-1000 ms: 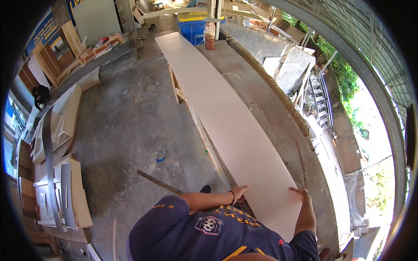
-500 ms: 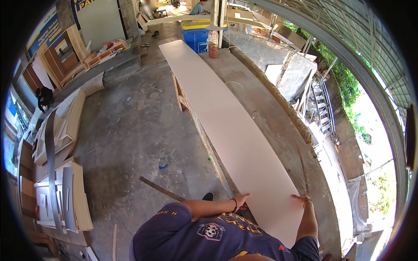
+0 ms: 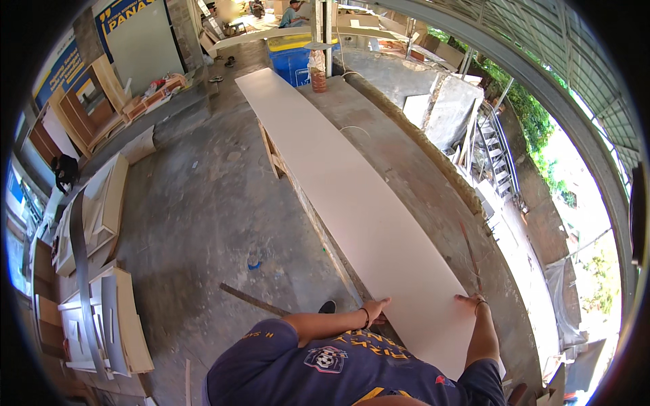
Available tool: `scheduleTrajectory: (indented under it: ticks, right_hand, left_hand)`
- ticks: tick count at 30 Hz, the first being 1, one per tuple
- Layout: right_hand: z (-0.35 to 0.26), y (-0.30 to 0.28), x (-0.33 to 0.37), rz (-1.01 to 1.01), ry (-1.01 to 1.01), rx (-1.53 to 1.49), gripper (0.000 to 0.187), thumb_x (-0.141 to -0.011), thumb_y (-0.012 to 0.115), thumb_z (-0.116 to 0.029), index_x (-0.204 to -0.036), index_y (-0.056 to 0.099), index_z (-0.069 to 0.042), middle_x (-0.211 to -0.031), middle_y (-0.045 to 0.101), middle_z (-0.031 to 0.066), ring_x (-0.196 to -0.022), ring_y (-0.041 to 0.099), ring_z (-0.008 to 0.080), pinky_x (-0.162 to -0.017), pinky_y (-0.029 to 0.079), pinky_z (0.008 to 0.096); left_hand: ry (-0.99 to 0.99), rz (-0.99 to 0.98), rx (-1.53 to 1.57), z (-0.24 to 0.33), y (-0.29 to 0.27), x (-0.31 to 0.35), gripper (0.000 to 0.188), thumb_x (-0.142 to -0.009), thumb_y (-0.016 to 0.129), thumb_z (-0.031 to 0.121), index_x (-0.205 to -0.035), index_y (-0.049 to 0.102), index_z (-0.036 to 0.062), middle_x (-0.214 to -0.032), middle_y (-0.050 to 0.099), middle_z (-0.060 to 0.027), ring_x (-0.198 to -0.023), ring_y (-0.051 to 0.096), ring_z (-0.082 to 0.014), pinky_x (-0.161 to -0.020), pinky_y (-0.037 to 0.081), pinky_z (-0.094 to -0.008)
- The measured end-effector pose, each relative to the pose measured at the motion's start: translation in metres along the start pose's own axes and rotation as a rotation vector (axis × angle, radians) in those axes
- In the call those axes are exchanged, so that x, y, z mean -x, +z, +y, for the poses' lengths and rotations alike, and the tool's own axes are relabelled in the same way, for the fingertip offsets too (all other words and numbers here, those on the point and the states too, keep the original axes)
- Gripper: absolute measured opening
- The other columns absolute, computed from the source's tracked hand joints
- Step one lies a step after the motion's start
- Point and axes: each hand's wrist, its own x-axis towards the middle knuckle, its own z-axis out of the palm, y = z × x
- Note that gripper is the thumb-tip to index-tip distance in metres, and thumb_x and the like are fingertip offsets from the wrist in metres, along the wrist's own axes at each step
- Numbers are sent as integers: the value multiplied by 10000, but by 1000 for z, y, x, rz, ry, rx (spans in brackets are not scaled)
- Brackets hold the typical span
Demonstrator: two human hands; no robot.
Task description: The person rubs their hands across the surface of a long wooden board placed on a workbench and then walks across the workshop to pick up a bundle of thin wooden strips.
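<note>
A long, pale white board (image 3: 359,196) runs from in front of my body toward the far end, lying on a low wooden support (image 3: 298,186). My left hand (image 3: 376,312) grips its left edge, thumb on top and the other fingers bent at the side, partly hidden. At the right edge, my right hand (image 3: 470,304) holds on the same way, its thumb over the surface and its fingers mostly out of sight below. Both hands are near the board's close end, which passes under my chest.
Beyond the board's far end stands a blue bin with a yellow top (image 3: 291,59), beside a reddish container (image 3: 318,81). Stacked panels (image 3: 112,325) and cabinet frames (image 3: 101,101) line the left. A dark strip (image 3: 250,299) lies on the floor. Two people (image 3: 66,171) (image 3: 292,15) are farther off.
The view has swung slightly, so the far background and the board's far end sit a little more to the left. Both hands keep their hold on the board's edges.
</note>
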Motion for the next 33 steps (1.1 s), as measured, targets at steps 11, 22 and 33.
scheduleTrajectory:
  ticks: [11,22,33]
  right_hand:
    - [-3,-5,2,-82,-5,1,887,-486,700,-582,-1031,510,92,-1017,559,196,-943,552,277,-790,451,362]
    - [-16,-11,24,-46,-1,-21,817,-536,686,-556,-1011,532,92,-1027,553,204,-938,559,272,-787,446,367]
    - [-1,-6,4,-113,-5,-85,809,-519,699,-552,-982,536,92,-944,583,207,-884,580,273,-770,459,352]
  left_hand:
    - [-20,-15,30,-3,-2,-6,322,-783,514,450,-900,539,150,-784,590,1,-671,566,-132,-621,470,-281]
    - [-9,5,15,-4,-3,-10,345,-774,518,465,-885,538,139,-766,583,-12,-659,559,-140,-583,487,-285]
    - [-5,-1,-4,0,-1,-5,349,-784,508,457,-926,527,139,-828,577,-12,-665,561,-146,-602,485,-299]
